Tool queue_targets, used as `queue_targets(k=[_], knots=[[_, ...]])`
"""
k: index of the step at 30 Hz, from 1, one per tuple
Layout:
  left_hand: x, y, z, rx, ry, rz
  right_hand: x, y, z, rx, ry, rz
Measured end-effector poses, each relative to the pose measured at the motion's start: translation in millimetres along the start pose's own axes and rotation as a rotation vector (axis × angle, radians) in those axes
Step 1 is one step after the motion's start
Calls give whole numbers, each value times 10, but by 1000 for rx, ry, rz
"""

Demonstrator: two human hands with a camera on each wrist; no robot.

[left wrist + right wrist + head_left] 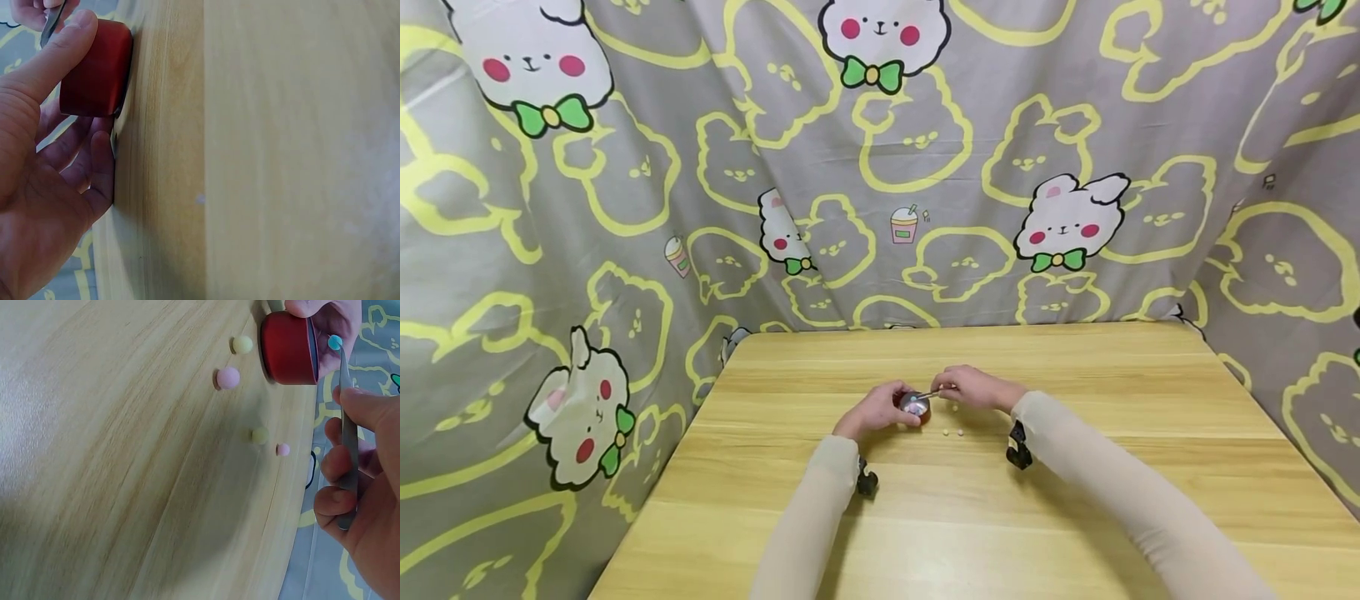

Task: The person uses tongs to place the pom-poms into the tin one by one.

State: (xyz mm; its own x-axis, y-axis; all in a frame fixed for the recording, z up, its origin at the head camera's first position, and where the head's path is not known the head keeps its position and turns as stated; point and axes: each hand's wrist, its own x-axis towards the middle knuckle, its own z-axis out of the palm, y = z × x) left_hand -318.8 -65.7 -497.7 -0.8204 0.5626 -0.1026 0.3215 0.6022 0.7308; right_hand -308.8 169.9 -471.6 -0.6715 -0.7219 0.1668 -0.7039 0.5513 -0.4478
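My left hand (877,408) grips a small round red tin (100,72) that stands on the wooden table, thumb on one side and fingers around the other. In the head view, the tin's open top shows a shiny inside with light-coloured bits in it. My right hand (972,388) pinches metal tweezers (348,437) between thumb and fingers. At the tweezers' tip, just over the tin's mouth, is a small turquoise ball (335,342). In the right wrist view, a pale yellow ball (242,344) and a pink ball (228,378) lie beside the tin.
Another yellow ball (260,435) and a smaller pink ball (282,449) lie on the table (940,533) near my right hand. A grey curtain (865,158) with cartoon prints hangs behind the table and along both sides.
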Motion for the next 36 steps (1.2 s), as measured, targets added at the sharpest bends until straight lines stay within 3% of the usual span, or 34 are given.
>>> queue_targets(k=[8,14,26,36], knots=[[101,92,14,-13,-9,42,-63,39,-99,5,-3,54],[123,108,61,-8,-13,41,-109,53,-124,18,-6,49],[36,44,60,-29,7,44,-151,72,-135,-8,9,37],[-42,11,21,-16,3,31,-352,83,-142,4,30,48]])
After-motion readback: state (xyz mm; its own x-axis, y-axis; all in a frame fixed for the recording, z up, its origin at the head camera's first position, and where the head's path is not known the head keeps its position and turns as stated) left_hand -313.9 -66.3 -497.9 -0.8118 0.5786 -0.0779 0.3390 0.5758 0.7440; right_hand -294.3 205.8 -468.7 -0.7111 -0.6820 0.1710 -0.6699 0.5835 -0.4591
